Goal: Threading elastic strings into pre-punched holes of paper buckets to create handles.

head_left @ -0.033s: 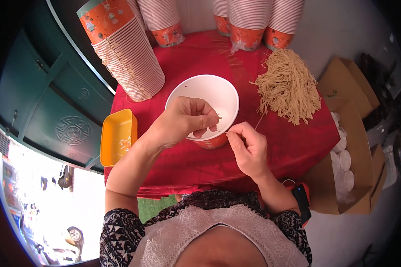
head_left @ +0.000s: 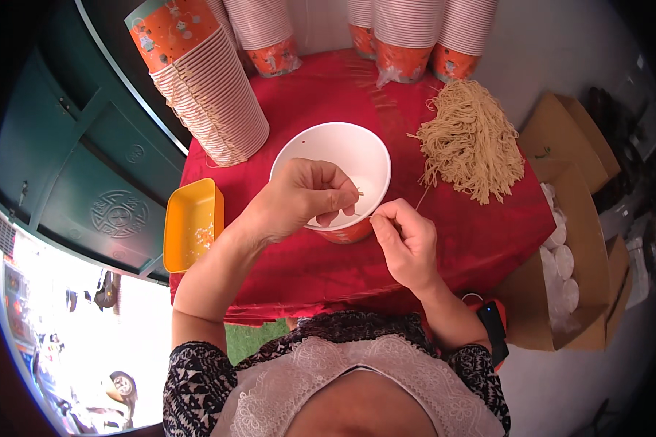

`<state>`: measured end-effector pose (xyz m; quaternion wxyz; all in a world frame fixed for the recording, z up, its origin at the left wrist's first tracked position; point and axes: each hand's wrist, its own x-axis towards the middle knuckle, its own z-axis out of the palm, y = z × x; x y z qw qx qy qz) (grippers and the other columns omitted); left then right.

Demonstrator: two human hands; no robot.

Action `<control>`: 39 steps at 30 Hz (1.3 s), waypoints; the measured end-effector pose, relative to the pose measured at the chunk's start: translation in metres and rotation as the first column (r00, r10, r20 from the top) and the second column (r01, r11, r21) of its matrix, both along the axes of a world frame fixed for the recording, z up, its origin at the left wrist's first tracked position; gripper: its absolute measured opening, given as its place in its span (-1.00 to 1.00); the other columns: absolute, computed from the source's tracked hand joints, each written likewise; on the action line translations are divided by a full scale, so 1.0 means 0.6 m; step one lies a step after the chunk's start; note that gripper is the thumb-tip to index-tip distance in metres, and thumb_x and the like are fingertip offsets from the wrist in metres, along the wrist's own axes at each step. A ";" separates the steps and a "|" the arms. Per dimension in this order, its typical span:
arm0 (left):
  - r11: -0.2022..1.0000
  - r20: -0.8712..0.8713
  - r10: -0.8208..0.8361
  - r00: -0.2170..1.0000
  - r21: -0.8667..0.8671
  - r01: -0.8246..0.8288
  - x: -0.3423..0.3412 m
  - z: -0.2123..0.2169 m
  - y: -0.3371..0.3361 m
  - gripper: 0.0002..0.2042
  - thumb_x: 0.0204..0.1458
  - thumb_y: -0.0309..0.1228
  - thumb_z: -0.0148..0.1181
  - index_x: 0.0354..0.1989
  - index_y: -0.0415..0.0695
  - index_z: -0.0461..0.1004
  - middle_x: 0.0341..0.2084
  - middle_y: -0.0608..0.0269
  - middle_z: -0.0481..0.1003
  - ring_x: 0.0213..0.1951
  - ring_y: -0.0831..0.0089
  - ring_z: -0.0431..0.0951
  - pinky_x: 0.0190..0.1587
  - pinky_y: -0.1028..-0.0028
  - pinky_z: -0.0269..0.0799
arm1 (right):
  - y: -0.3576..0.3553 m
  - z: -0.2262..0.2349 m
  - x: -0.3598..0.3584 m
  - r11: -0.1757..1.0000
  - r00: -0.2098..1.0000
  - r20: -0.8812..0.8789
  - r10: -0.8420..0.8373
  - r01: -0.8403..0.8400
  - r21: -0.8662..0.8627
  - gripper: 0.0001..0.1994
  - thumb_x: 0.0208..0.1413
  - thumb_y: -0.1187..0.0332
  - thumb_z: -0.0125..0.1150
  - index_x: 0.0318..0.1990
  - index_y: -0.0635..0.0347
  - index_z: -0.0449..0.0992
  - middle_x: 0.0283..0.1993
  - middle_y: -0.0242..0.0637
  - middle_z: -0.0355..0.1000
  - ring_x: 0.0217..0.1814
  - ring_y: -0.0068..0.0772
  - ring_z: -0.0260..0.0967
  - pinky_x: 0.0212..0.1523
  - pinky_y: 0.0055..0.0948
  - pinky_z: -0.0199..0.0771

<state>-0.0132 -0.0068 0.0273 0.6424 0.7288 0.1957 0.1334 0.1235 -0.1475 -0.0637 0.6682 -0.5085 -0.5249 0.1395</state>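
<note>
A paper bucket (head_left: 321,142), white inside and orange outside, stands on the table's red cloth. A small dark hole shows near its far rim. Above the bucket's near side, my left hand (head_left: 310,197) is closed in a pinch on a thin beige cord (head_left: 424,198). To its right, just past the rim, my right hand (head_left: 410,244) pinches the same cord. From there the cord runs up toward a heap of beige cords (head_left: 470,142) at the right. The stretch of cord inside my fingers is mostly hidden.
A tall leaning stack of buckets (head_left: 215,102), cords along its side, stands at the left. More stacks (head_left: 408,36) line the back. A yellow tray (head_left: 171,233) with small pale bits sits at the left edge. Right of the table is a cardboard box (head_left: 594,255).
</note>
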 end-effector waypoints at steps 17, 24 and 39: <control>0.992 0.008 -0.112 0.994 0.054 0.112 0.052 -0.012 -0.010 -0.94 0.11 -0.55 0.22 -0.33 -0.30 0.56 -0.45 0.37 0.53 -0.42 0.70 0.43 -0.38 0.62 0.35 | -0.005 0.031 0.058 0.994 0.995 0.081 0.060 -0.053 -0.091 -0.69 0.26 0.50 0.10 0.14 0.35 0.38 -0.51 -0.33 0.37 -0.48 -0.60 0.31 -0.42 -0.52 0.35; 0.991 0.026 -0.131 0.991 0.032 0.130 0.046 -0.015 -0.006 -0.94 0.12 -0.56 0.23 -0.32 -0.30 0.56 -0.44 0.35 0.54 -0.39 0.69 0.46 -0.33 0.62 0.39 | 0.013 0.015 0.049 0.998 1.000 0.021 0.011 -0.010 -0.055 -0.92 0.28 0.49 0.10 -0.25 0.33 0.40 -0.50 -0.37 0.37 -0.47 -0.67 0.28 -0.43 -0.55 0.34; 0.985 0.008 -0.115 0.993 0.127 0.113 0.052 -0.025 -0.005 -0.93 0.06 -0.58 0.21 -0.31 -0.32 0.57 -0.43 0.33 0.56 -0.36 0.67 0.48 -0.28 0.59 0.43 | -0.005 0.033 0.054 0.995 0.995 -0.046 0.086 -0.083 0.063 -0.81 0.25 0.60 0.05 0.00 0.35 0.35 -0.39 -0.36 0.41 -0.34 -0.66 0.33 -0.28 -0.61 0.38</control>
